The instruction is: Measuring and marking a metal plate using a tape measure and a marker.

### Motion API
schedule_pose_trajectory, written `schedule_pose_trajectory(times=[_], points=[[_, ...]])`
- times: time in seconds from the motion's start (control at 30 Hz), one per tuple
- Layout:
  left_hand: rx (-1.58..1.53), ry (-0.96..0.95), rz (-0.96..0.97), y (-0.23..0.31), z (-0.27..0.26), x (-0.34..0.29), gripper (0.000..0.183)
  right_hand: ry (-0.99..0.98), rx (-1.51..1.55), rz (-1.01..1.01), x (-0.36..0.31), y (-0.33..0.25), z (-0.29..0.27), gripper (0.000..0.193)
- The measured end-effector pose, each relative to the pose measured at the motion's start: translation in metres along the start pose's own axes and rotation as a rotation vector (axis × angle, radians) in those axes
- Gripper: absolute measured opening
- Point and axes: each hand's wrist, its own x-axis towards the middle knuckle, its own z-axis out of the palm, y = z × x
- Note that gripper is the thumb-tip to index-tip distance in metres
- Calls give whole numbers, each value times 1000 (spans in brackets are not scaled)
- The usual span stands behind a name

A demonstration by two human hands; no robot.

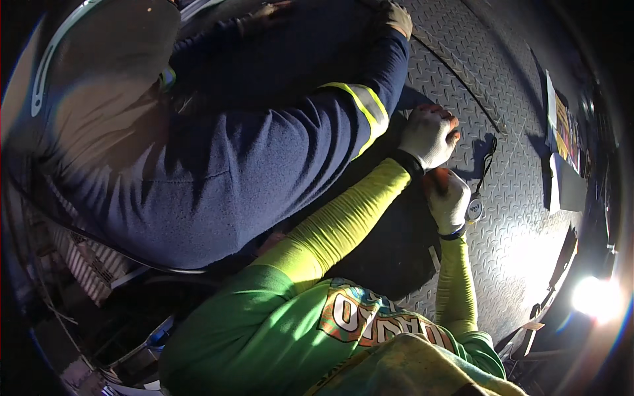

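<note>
My left hand [429, 136], in a white glove with orange-brown fingers, is closed low over a dark diamond-patterned metal plate [508, 178]. Just nearer to me, my right hand [448, 201] is closed too, in a similar glove. Whatever the two hands grip is hidden by the curled fingers. Against the right hand's outer side rests a small round silver-and-white thing [475, 210], perhaps a tape measure. A black strap [489, 155] lies on the plate beyond it. Beside my right forearm is a short pale stick [434, 258].
A co-worker in a navy jacket [231, 178] with a reflective band leans in at left; their gloved hand [397, 18] rests at the far edge. A long thin bar or seam [462, 78] crosses the plate. At right are a printed sheet [566, 135] and a bright lamp [598, 298].
</note>
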Motion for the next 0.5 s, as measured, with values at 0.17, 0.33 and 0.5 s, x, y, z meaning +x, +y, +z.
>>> schedule_pose_trajectory(times=[0.17, 0.33, 0.5], points=[[1, -13, -2, -2, 2, 0, 19, -3, -21, 13, -1, 1, 0, 18], [1, -4, 1, -1, 2, 0, 19, -36, -38, 33, -1, 0, -2, 18], [20, -15, -8, 1, -1, 0, 20, -27, -20, 13, 0, 0, -1, 18]])
